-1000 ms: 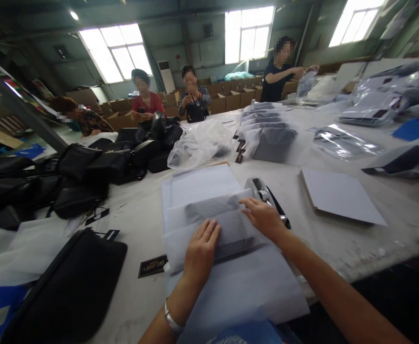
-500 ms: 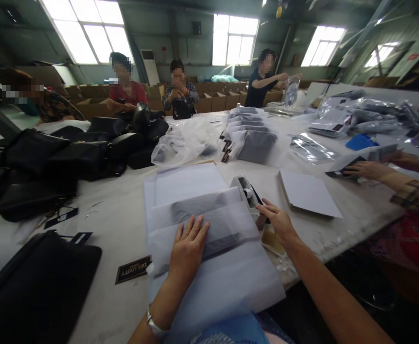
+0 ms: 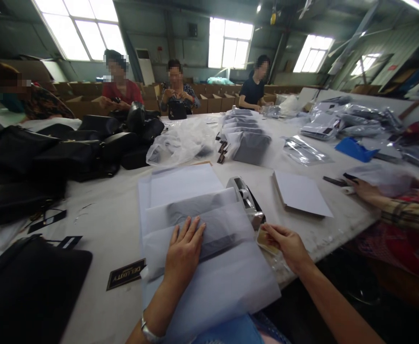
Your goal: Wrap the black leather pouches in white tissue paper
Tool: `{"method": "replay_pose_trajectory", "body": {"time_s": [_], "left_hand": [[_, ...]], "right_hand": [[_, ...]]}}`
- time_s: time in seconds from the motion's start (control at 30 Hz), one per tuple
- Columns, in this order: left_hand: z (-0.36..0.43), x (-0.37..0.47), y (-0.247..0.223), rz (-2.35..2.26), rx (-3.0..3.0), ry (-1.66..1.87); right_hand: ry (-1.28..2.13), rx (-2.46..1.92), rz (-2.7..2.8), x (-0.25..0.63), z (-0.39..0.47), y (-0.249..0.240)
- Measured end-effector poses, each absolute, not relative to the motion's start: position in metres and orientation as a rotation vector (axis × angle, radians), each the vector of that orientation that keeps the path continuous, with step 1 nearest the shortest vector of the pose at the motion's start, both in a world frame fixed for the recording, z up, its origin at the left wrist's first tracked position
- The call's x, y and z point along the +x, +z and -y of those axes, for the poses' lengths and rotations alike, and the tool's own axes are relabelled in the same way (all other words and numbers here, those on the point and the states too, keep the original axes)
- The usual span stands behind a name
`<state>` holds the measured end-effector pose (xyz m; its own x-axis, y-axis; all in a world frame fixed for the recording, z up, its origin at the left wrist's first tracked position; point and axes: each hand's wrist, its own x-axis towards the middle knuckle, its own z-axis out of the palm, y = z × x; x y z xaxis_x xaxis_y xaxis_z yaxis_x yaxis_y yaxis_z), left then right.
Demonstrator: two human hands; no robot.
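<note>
My left hand (image 3: 184, 251) lies flat, fingers apart, on translucent white paper folded over a dark flat item (image 3: 213, 243). My right hand (image 3: 288, 243) has its fingers pinched at the near end of a tape dispenser (image 3: 247, 200), just above a small yellowish block (image 3: 267, 240); whatever the fingertips hold is too small to make out. More white sheets (image 3: 224, 286) lie beneath the wrapped item. A black tag with gold lettering (image 3: 126, 274) sticks out at its left.
Black bags (image 3: 66, 153) pile up at left, with a large black one (image 3: 26, 286) nearer. Wrapped items (image 3: 248, 143) stand in a row beyond. A white stack (image 3: 300, 193) lies right, near another person's hand (image 3: 367, 191). People sit across the table.
My right hand has moved down and toward me, from the dispenser's side to its near end. My left hand stays on the paper. At right, the other person's hand has shifted.
</note>
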<state>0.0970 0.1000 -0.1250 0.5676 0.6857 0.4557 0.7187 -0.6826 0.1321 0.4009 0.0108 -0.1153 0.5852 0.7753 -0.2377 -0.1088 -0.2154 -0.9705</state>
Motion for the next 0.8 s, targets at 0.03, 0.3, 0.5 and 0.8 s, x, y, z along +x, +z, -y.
{"method": "replay_pose_trajectory", "body": {"time_s": [0.03, 0.3, 0.5, 0.8], "left_hand": [[-0.1, 0.097, -0.125, 1.216, -2.717, -0.747], [-0.102, 0.096, -0.127, 1.199, -2.716, -0.775], [-0.103, 0.096, -0.128, 1.198, -2.715, -0.778], [-0.103, 0.097, -0.126, 1.228, -2.726, -0.742]], "right_hand": [[0.909, -1.603, 0.591, 0.405, -0.012, -0.119], [0.471, -1.937, 1.176, 0.445, -0.013, -0.114], [0.141, -1.81, 1.908, 0.457, -0.008, -0.067], [0.187, -1.359, 2.555, 0.388, -0.108, -0.028]]}}
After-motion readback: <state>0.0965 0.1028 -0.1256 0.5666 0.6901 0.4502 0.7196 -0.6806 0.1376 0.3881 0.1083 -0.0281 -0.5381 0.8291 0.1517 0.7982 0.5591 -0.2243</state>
